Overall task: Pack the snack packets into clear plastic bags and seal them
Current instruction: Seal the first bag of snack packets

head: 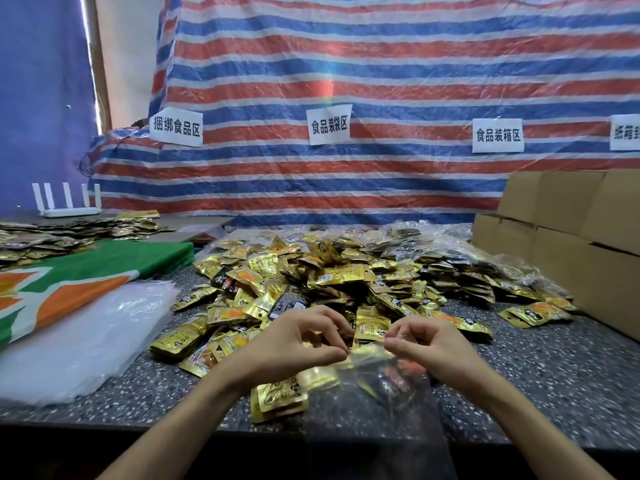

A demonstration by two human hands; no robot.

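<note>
A big heap of gold and black snack packets (pixel 311 282) covers the middle of the speckled table (pixel 554 375). A clear plastic bag (pixel 381 403) hangs down over the table's front edge, with a few packets showing dimly inside it. My left hand (pixel 294 341) pinches the bag's top edge on the left. My right hand (pixel 426 341) pinches the same edge on the right, so the mouth is stretched between both hands. Two gold packets (pixel 280 400) lie on the table just left of the bag.
A stack of empty clear bags (pixel 86 341) lies at the left, partly on a green and orange sack (pixel 69 278). Filled clear bags (pixel 450 258) pile up behind the heap on the right. Cardboard boxes (pixel 561 237) stand at far right. A white router (pixel 67 202) sits back left.
</note>
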